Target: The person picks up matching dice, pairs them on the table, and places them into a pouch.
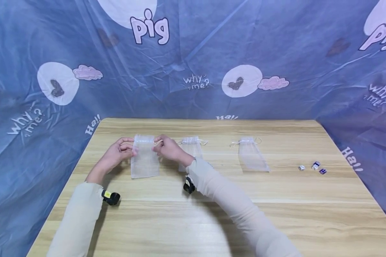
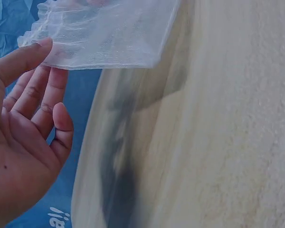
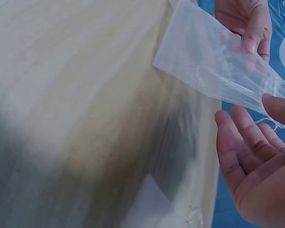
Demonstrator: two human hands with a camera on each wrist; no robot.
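Observation:
A sheer white drawstring pouch is held up at the table's left side, its gathered top edge away from me. My left hand pinches its left side between thumb and fingers; in the left wrist view the thumb lies over the fabric. On the opposite side, my right hand pinches the pouch close to the drawstring, as the right wrist view shows with the cord loop beside the fingers. Through the thin fabric nothing shows inside the pouch.
A second sheer pouch lies partly behind my right wrist. A third pouch lies flat further right, cords spread. Three small blue-and-white pieces sit near the right edge of the wooden table. A blue printed cloth surrounds it.

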